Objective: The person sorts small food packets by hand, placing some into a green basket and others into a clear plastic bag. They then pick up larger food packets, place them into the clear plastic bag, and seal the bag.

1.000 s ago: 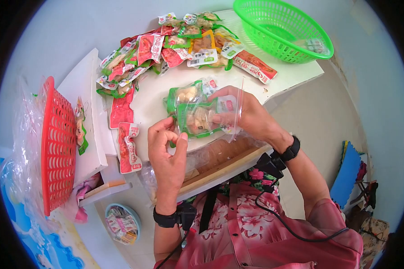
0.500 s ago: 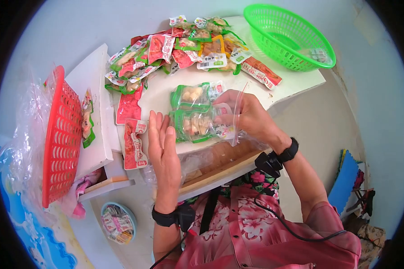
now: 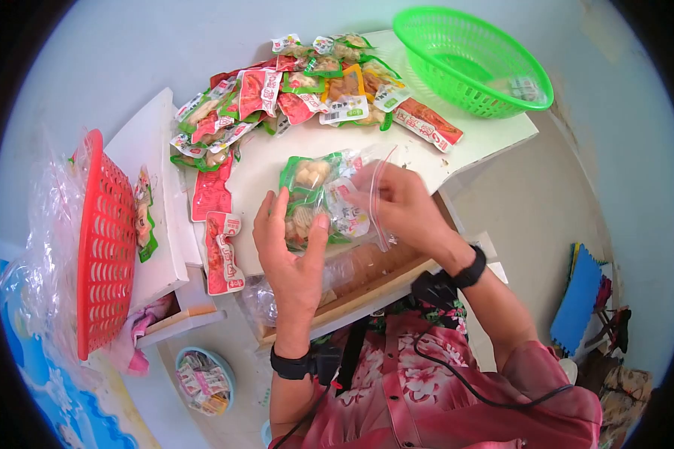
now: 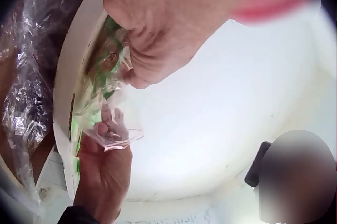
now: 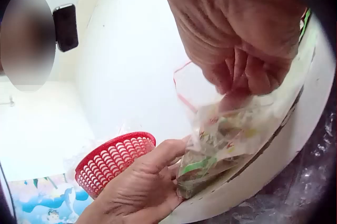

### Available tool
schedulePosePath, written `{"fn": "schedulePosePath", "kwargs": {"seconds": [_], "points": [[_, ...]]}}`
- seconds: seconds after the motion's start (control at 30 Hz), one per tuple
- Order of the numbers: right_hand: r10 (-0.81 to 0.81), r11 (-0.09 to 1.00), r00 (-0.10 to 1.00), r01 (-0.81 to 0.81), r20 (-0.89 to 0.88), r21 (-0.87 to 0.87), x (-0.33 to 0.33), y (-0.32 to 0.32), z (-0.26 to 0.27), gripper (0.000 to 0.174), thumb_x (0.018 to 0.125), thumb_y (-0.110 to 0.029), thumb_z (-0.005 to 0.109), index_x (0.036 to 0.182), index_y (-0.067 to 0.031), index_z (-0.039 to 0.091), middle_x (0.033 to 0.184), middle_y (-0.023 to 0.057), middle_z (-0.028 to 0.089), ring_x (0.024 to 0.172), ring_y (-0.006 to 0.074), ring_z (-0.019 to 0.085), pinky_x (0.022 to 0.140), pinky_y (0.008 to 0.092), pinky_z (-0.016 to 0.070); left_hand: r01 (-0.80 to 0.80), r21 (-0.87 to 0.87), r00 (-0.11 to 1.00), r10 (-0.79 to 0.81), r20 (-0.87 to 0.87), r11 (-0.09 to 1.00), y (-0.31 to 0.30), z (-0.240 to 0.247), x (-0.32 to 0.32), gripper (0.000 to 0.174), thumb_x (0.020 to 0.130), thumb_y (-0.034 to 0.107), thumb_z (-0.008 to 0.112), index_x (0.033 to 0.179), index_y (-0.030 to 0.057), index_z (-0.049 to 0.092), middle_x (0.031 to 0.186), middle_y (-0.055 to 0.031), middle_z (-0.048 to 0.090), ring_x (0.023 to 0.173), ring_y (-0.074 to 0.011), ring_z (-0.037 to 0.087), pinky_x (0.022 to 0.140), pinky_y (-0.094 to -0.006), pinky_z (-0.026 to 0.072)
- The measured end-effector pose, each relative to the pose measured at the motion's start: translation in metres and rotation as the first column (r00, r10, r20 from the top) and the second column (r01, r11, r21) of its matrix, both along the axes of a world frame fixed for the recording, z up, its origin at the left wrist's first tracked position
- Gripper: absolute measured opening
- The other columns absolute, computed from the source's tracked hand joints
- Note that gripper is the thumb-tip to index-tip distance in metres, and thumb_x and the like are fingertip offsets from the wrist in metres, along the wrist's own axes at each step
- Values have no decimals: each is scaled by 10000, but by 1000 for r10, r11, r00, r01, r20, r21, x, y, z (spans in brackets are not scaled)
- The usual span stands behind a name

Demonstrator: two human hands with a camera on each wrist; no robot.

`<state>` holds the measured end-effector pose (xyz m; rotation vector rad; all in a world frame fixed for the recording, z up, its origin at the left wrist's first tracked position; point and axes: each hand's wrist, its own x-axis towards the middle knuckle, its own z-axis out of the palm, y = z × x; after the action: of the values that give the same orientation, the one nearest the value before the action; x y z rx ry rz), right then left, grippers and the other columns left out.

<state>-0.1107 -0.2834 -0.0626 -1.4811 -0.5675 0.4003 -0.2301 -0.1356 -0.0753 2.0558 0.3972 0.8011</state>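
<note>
A clear zip bag (image 3: pixel 384 233) with a pink seal line holds two green-edged snack packets (image 3: pixel 312 173) side by side, pale pieces showing through their windows. My left hand (image 3: pixel 290 262) grips the bag's closed end, thumb on top of it and fingers along its left side. At the other end, my right hand (image 3: pixel 406 209) reaches through the bag's mouth and pinches the white end of a packet. Through the plastic, the right fingers (image 4: pixel 113 121) show in the left wrist view. The right wrist view shows the left thumb (image 5: pixel 171 150) against the bag.
Many red, green and yellow snack packets (image 3: pixel 258 93) are heaped at the table's back left. A green basket (image 3: pixel 457 86) stands at the back right, a red basket (image 3: pixel 105 254) at the left. Below the table edge, an open drawer (image 3: pixel 367 280) contains clear plastic bags.
My left hand has moved from beside the bag onto its closed end, its thumb now over the plastic. The right hand stays at the mouth, and the two packets have shifted closer together.
</note>
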Motion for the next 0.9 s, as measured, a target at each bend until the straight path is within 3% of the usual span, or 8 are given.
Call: {"fn": "schedulePosePath", "kwargs": {"seconds": [0.1, 0.2, 0.3, 0.33, 0.53, 0.63, 0.67, 0.9], "points": [[-194, 980, 979, 192, -60, -49, 3, -36, 19, 232, 999, -187, 625, 1104, 19, 615, 973, 79, 704, 844, 135, 668, 742, 289, 536, -10, -22, 1000, 10, -19, 1000, -1, 2, -1, 629, 851, 220, 772, 1409, 54, 536, 1464, -230, 452, 1355, -344, 443, 1091, -435, 392], [-288, 957, 952, 290, -104, 7, 7, -57, 23, 453, 997, -304, 620, 1311, 13, 539, 1220, 169, 657, 1029, 212, 672, 875, 355, 527, -31, -9, 999, 31, -22, 999, -5, 7, 0, 583, 859, 182, 759, 1382, 23, 559, 1394, -175, 525, 1303, -287, 497, 1107, -398, 376], [-211, 977, 976, 213, 43, -23, -11, -54, 16, 702, 968, -358, 649, 1514, -27, 358, 1441, 258, 501, 1194, 300, 620, 960, 399, 491, -40, -18, 999, 40, -24, 999, -10, 7, 1, 575, 852, 169, 761, 1374, 29, 566, 1390, -167, 517, 1301, -285, 497, 1099, -394, 385], [-130, 987, 988, 137, 84, -87, -16, -54, 22, 859, 947, -352, 681, 1597, -72, 195, 1532, 309, 370, 1261, 364, 581, 922, 392, 513, -49, 2, 999, 49, -18, 999, -12, 6, 2, 572, 851, 167, 761, 1372, 31, 568, 1388, -165, 515, 1301, -282, 496, 1096, -394, 387], [-56, 957, 981, 105, 184, -269, -4, -32, 12, 942, 864, -121, 741, 1601, -72, 156, 1205, 224, 648, 901, 199, 680, 765, 321, 536, -68, 4, 997, 68, 26, 998, -19, 2, -1, 620, 843, 174, 764, 1397, 23, 530, 1374, -169, 502, 1291, -292, 489, 1081, -410, 395], [15, 1000, 998, -13, -55, 27, 18, -26, 7, 920, 840, 0, 697, 1596, -71, 176, 926, 110, 698, 759, 114, 629, 745, 285, 515, -68, -15, 996, 69, 64, 998, -16, -3, -2, 695, 833, 175, 763, 1437, 5, 464, 1367, -191, 494, 1271, -331, 484, 1063, -442, 400], [-42, 999, 997, 43, 59, -15, 22, -23, 8, 856, 847, 68, 641, 1583, -69, 226, 814, 53, 674, 786, 90, 620, 759, 259, 498, -72, -42, 995, 75, 68, 997, -17, -1, -2, 718, 831, 173, 765, 1448, -9, 444, 1364, -192, 495, 1268, -329, 486, 1062, -440, 400], [53, 999, 931, -45, 360, -29, 19, 11, 74, 738, 865, 121, 541, 1545, -104, 360, 780, 57, 602, 797, 142, 613, 773, 286, 496, -61, -298, 989, 98, 110, 953, -18, 2, 2, 860, 822, 231, 813, 1495, -51, 358, 1327, -215, 515, 1232, -318, 508, 1045, -428, 408]]}}
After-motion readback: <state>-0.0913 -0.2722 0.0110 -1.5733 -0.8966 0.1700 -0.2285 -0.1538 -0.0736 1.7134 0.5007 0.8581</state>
